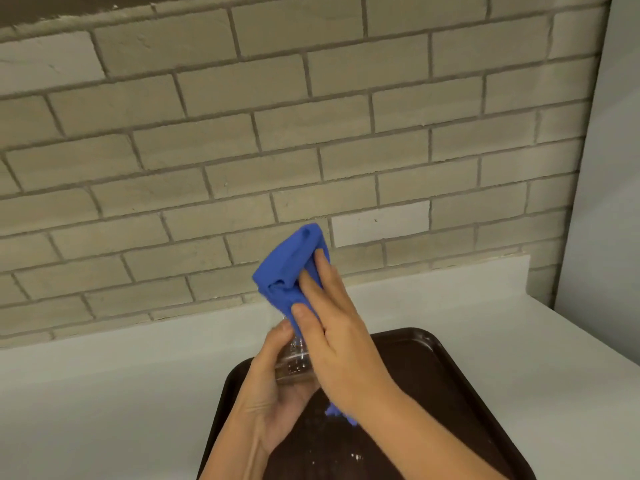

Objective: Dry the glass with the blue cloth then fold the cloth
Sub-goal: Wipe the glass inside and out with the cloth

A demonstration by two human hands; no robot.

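Observation:
A clear glass (296, 363) is held above the tray, tilted with its base toward me. My left hand (273, 393) grips it from below around the base. The blue cloth (289, 271) is wrapped over the glass's upper part and hides its rim. My right hand (332, 334) presses the cloth against the glass with its fingers spread over the fabric. A small tail of the cloth (341, 415) hangs out below my right wrist.
A dark brown tray (460, 382) with water drops lies on the white counter (104, 403) beneath my hands. A brick wall (242, 150) rises behind the counter. A pale wall (602, 202) closes off the right side.

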